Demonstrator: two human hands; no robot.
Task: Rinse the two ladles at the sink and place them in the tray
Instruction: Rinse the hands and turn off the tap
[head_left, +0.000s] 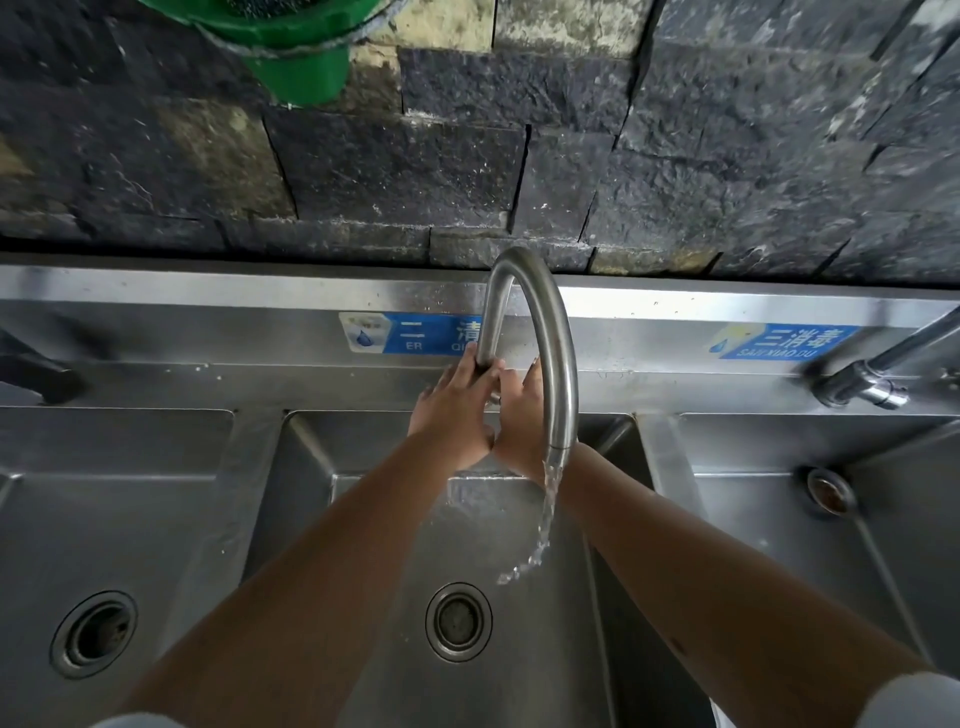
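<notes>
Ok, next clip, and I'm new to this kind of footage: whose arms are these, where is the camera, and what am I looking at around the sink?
The camera sits on a person's head and looks forward and down, so the two bare arms reaching away from you are the wearer's own. There is no machine here.

The left hand has its grip around the lower part of the curved steel faucet, near its base. The right hand is beside it at the base, partly hidden behind the spout, so I cannot tell what it grips. Water runs from the spout into the middle basin, which has a round drain.

There is another basin on each side, blue labels on the backsplash, and a dark stone wall behind. No ladles or tray appear in this picture.
</notes>
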